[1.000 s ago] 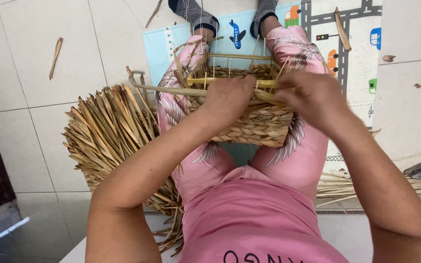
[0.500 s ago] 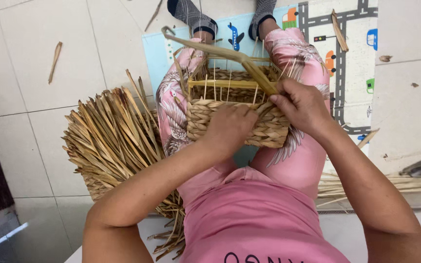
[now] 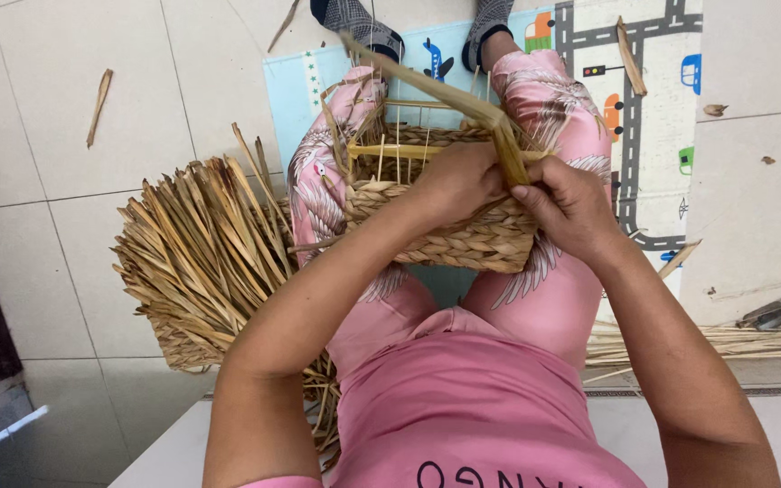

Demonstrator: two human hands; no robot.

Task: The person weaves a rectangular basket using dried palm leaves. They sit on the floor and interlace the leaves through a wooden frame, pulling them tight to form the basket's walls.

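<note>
While the half-woven basket (image 3: 449, 212) rests on the person's lap, between pink-trousered knees, both hands work at its near rim. Left hand (image 3: 449, 185) is clenched over the rim's top edge, steadying the frame. Right hand (image 3: 571, 206), just right of it, pinches a flat dried strand (image 3: 463, 101) that rises from the rim and slants away over the basket. Done well, I judge, the strand should be kept taut and flat, tucked snugly behind the upright stakes (image 3: 381, 149) while the other hand braces. Left of the basket lies a heap of dried leaves (image 3: 196, 253) on the tiled floor (image 3: 65, 181).
</note>
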